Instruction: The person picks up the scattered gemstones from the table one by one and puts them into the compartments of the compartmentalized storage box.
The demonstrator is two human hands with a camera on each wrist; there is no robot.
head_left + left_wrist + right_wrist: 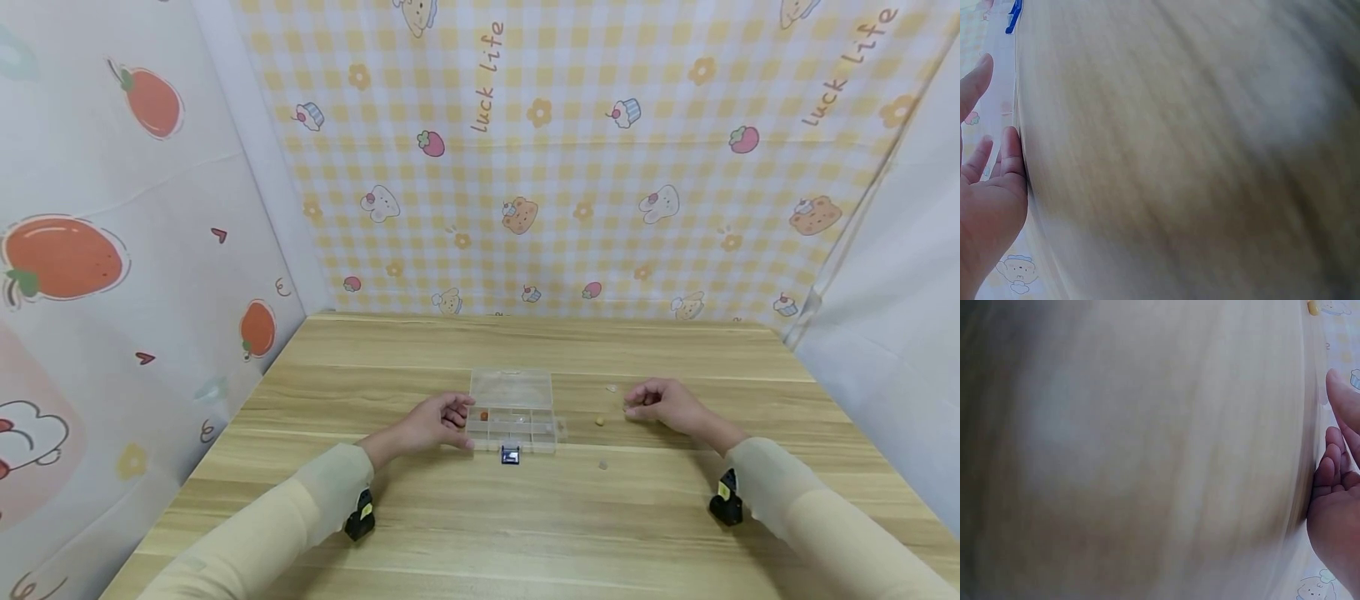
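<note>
Caution: open box, loose pieces.
From where I stand, the box sits mid-table between both hands, lid laid back, orange bead in a rear-left compartment. The left hand spans the box's left side, thumb and fingers wide apart; a sideways nudge could tip or shift it. The right hand is narrow at thumb and fingertips (whether it pinches anything, I cannot tell). Between that hand and the box lies a yellow bead, which a low sleeve or finger could roll away. Clear piece behind, pale piece in front; blue clip projects at the box's front.
</note>
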